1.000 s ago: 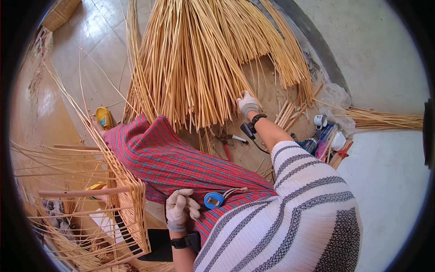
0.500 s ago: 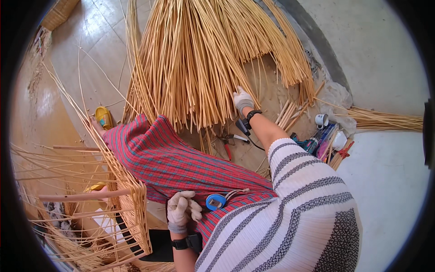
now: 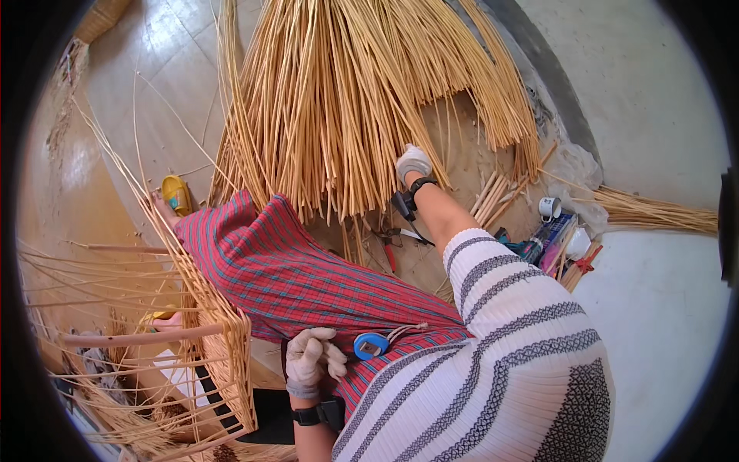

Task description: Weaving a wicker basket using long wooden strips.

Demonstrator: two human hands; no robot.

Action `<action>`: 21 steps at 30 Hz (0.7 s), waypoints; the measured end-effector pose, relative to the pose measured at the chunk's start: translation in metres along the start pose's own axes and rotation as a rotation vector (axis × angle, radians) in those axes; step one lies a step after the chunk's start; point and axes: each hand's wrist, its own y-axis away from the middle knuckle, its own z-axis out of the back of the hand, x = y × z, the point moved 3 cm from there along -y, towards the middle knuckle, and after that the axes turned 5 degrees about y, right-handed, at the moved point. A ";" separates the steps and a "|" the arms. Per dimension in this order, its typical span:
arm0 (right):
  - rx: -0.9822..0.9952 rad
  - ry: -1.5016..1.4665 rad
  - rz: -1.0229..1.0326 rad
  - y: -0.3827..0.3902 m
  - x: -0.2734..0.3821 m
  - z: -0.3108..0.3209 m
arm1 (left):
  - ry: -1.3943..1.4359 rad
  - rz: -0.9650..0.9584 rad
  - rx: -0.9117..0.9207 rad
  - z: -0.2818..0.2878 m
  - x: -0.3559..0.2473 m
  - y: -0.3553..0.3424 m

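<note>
Plainly, a thick sheaf of long, straw-coloured wicker rods fans out across the far middle of the scene, its cut ends pointing toward the person. At the right side of those ends is the right hand, in a white knitted glove, its fingers bent in against the rods; whether it grips one, I cannot tell. The left hand, gloved likewise, lies near the person on the red checked cloth over the legs, its fingers loosely half-curled and apart, with nothing seen in it. Just to its right lies a round, blue, disc-shaped case with a pale cord.

At the near left stands an unfinished, open-sided basket of woven tan wicker, loose strands sticking out leftward. Beyond it, to the far left, is a yellow shoe. Right of the right hand, short pale sticks lie on the floor, and farther right sits a white metal mug beside crumpled clear plastic.
</note>
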 end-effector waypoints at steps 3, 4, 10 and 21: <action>-0.029 -0.062 -0.001 -0.014 -0.003 -0.002 | 0.038 0.009 0.052 0.003 0.000 -0.002; 0.000 -0.051 -0.004 -0.029 -0.007 0.001 | 0.079 0.026 0.094 0.002 0.001 -0.006; -0.017 0.231 0.214 -0.025 -0.009 -0.003 | 0.007 0.005 0.063 -0.003 0.000 -0.006; 0.030 0.515 0.723 0.063 -0.007 -0.009 | -0.023 -0.042 0.040 -0.001 0.001 0.000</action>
